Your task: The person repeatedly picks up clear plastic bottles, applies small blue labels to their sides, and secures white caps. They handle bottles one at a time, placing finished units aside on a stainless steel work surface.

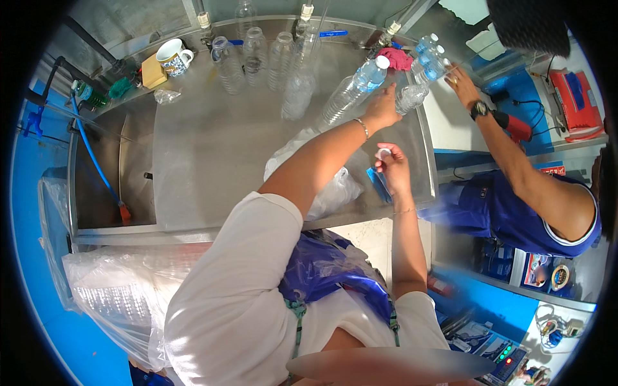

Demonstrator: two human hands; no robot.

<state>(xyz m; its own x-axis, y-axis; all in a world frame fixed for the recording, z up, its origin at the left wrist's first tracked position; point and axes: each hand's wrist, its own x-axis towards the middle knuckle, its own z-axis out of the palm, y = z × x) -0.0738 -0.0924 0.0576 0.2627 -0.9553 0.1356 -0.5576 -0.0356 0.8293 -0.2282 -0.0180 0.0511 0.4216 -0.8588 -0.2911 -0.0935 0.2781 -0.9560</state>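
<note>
My left hand (382,110), with a bracelet at its wrist, reaches over the steel counter (225,154). Its fingers close at the side of a clear plastic bottle (412,96), partly hidden behind them. Just left of it stands a larger clear bottle (351,93) with a white cap and a blue label. Lower down, my right hand (395,168) pinches a small white cap (384,153) between thumb and fingers. A flat blue piece (378,183) lies beside that hand. Under my left forearm is a crumpled clear plastic bag (338,193).
Several uncapped clear bottles (255,58) stand along the back. A patterned mug (174,56) and yellow sponge (154,71) sit at the left, above a sink (135,174). At right, a co-worker's hand (462,83) reaches toward capped bottles (425,61) beside a pink cloth (395,58).
</note>
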